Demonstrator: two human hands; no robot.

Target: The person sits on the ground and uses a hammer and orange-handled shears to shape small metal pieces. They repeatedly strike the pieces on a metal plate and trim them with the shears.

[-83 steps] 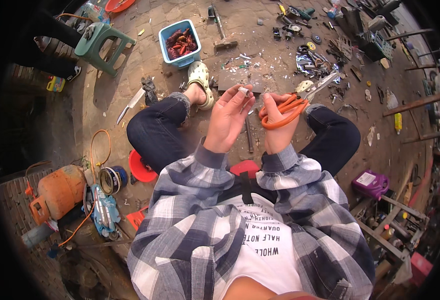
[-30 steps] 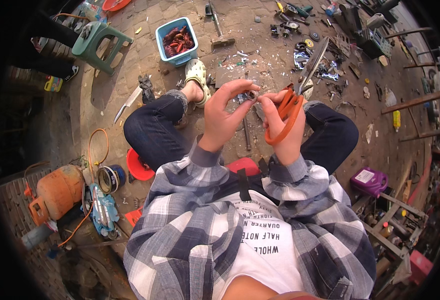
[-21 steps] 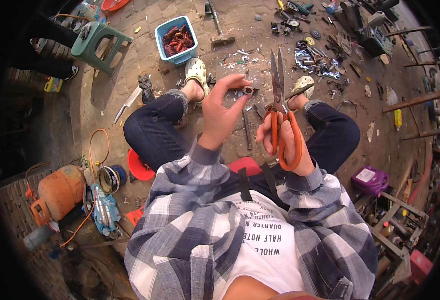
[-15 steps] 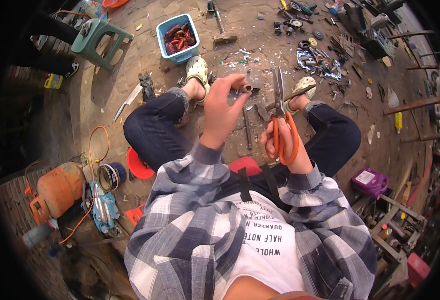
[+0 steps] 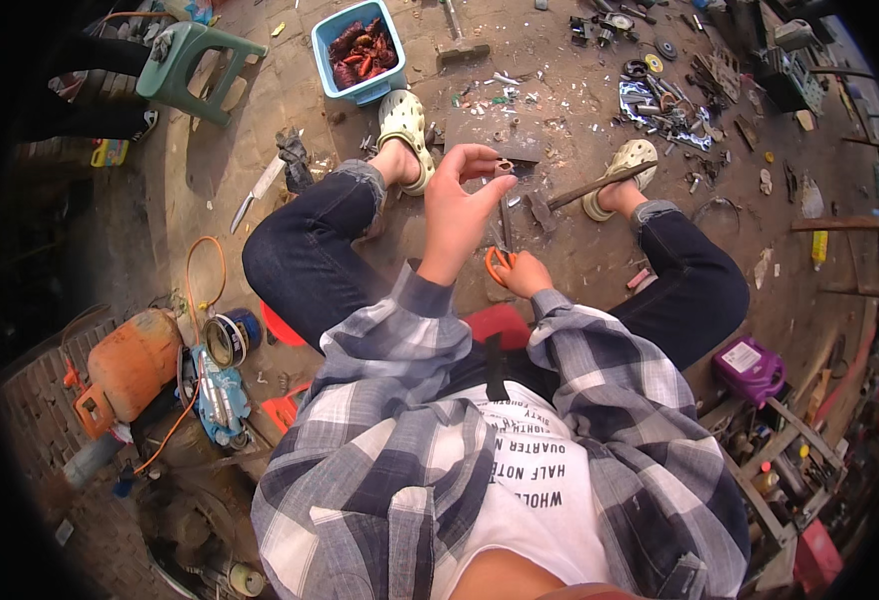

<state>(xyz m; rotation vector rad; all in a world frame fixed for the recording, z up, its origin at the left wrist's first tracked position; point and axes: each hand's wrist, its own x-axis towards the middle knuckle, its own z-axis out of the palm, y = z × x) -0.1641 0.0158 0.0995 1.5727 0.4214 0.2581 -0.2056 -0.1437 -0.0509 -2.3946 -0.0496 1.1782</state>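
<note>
My left hand [image 5: 463,212] is raised in the middle, thumb and fingers pinched on a small brownish piece with a hole in its end [image 5: 506,167]. Below it and to the right, my right hand [image 5: 527,274] grips the orange handles of a pair of scissors [image 5: 498,266]. The scissor blades point away from me and are hard to tell from the dark metal beneath. Beyond them lies a hammer [image 5: 602,186], its wooden handle reaching over my right shoe [image 5: 628,160]. A dark metal plate sits on the ground behind my left fingertips.
A blue tub [image 5: 350,20] of red crayfish-like pieces stands ahead, near a green stool [image 5: 200,70]. A knife [image 5: 257,195] lies left of my left leg. An orange gas cylinder [image 5: 133,350] is at left, a purple jug [image 5: 750,368] at right. Metal parts [image 5: 666,112] litter the far right.
My right hand has lowered and moved left, bringing the scissors from upright with blades apart to low beneath my left hand. My left hand still pinches the small piece, slightly further right.
</note>
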